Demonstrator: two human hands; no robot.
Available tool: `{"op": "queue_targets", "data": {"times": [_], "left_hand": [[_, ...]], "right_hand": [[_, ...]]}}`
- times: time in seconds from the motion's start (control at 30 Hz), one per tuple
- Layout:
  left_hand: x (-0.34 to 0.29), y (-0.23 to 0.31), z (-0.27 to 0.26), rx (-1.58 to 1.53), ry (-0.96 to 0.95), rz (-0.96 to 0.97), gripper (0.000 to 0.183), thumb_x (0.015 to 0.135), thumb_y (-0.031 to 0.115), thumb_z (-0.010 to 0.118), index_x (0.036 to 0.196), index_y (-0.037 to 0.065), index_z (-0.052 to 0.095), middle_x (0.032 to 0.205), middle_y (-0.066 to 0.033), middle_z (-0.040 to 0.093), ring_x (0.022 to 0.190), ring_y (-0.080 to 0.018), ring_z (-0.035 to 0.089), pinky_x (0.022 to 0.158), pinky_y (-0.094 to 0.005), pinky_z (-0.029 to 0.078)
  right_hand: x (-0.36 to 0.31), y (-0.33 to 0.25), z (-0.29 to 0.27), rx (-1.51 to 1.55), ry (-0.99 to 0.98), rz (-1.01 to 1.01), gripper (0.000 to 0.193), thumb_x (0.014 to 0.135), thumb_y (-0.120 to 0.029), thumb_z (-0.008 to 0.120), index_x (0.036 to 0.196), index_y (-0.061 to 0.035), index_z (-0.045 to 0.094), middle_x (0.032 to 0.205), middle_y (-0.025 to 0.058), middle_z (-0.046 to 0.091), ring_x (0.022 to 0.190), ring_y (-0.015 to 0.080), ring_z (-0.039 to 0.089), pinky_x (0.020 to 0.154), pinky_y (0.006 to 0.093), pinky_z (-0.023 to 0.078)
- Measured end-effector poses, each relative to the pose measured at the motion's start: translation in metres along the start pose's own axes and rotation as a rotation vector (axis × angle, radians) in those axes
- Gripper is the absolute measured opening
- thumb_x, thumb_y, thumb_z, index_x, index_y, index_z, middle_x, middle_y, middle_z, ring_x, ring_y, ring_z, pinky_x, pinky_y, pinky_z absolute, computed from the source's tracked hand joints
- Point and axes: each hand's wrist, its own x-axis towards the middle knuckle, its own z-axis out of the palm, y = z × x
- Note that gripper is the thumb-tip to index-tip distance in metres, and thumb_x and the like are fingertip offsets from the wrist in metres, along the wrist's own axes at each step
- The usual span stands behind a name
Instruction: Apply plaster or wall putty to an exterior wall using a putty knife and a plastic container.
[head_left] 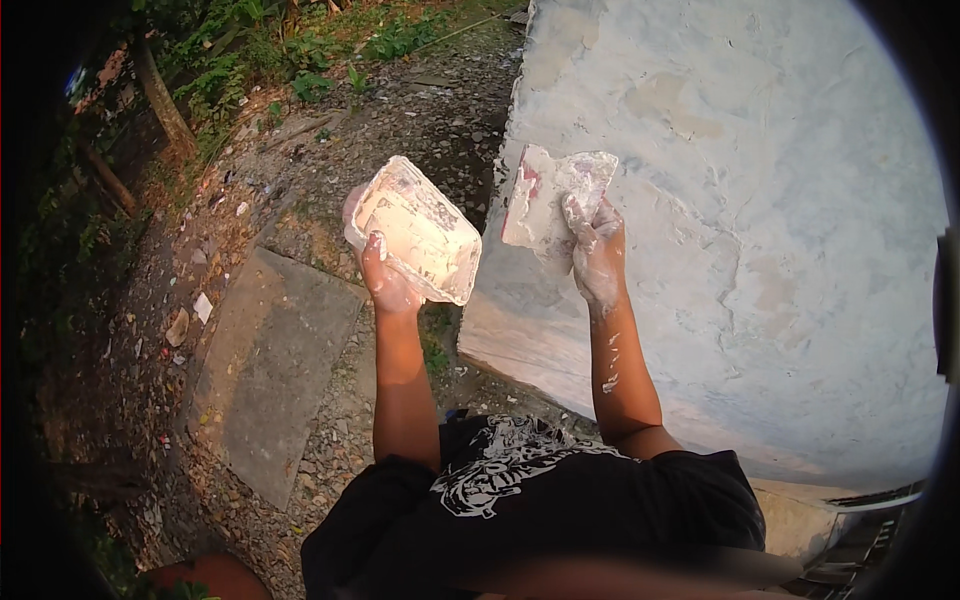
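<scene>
My left hand (pixel 385 275) grips a rectangular plastic tub (pixel 420 232) by its near left side, thumb over the rim. Off-white filler paste coats the tub's inside and edges. In my right hand (pixel 598 258) is a flat putty spreader (pixel 540 205), smeared thickly with the same paste, with a reddish edge showing through. Fingers and thumb are closed on it. The spreader is in front of the pale wall's left edge; whether it touches the wall I cannot tell. Paste is spattered on both hands and along my right forearm.
A pale grey-white wall (pixel 800 220) with patchy plaster fills the right side. A concrete slab (pixel 285 370) lies on the stony ground at left. Farther off stand a tree trunk (pixel 163 95) and green plants (pixel 400 38).
</scene>
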Motion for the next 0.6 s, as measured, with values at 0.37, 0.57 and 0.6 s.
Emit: {"op": "queue_targets", "data": {"times": [0.37, 0.57, 0.6], "left_hand": [[-0.008, -0.056, 0.037, -0.126, -0.121, -0.211, 0.077, 0.088, 0.051, 0.048, 0.150, 0.008, 0.031, 0.151, -0.0147, 0.035, 0.135, -0.0361, 0.038, 0.109, -0.0524, 0.036], [-0.009, -0.059, 0.063, -0.136, -0.021, -0.290, 0.077, 0.088, 0.053, 0.046, 0.149, 0.007, 0.032, 0.150, -0.0150, 0.036, 0.135, -0.0351, 0.038, 0.110, -0.0512, 0.033], [-0.009, -0.059, 0.068, -0.140, -0.020, -0.288, 0.077, 0.088, 0.053, 0.046, 0.149, 0.007, 0.032, 0.150, -0.0150, 0.036, 0.135, -0.0351, 0.038, 0.110, -0.0512, 0.033]], "right_hand": [[-0.040, 0.000, -0.006, -0.240, 0.339, -0.177, 0.025, 0.096, -0.013, 0.061, 0.114, 0.0039, 0.061, 0.099, 0.0053, 0.068, 0.087, 0.0116, 0.060, 0.078, 0.0278, 0.047], [-0.053, 0.016, -0.022, -0.612, 0.315, -0.328, 0.020, 0.094, -0.010, 0.062, 0.108, 0.0034, 0.065, 0.089, 0.0089, 0.067, 0.076, 0.0108, 0.057, 0.066, 0.0293, 0.045], [-0.052, 0.023, -0.023, -0.615, 0.312, -0.330, 0.020, 0.094, -0.010, 0.062, 0.108, 0.0034, 0.065, 0.089, 0.0089, 0.067, 0.076, 0.0108, 0.057, 0.066, 0.0293, 0.045]]}}
